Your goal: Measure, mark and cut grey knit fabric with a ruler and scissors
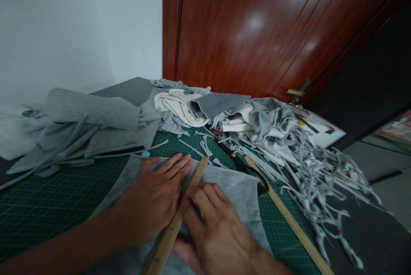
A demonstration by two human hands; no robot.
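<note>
While left hand (157,198) lies flat on cloth (242,193), fingers extended, ruler (171,234) slants to cloth's far edge against curled right hand (215,223), hold unclear.

My ruler (174,226): wood, smooth, matt. Cloth (239,193) I've got under it: soft-looking, matt. Mat (70,195): plastic-looking, dull. Door (237,31): wood-grained, smooth, glossy, bright glare spots. Door handle (299,91): metal, brassy. Scissors (239,164): smooth dark handles, slight shine. Wall (80,22): smooth, matt. Scraps (316,189): cloth, matt, stringy.
</note>
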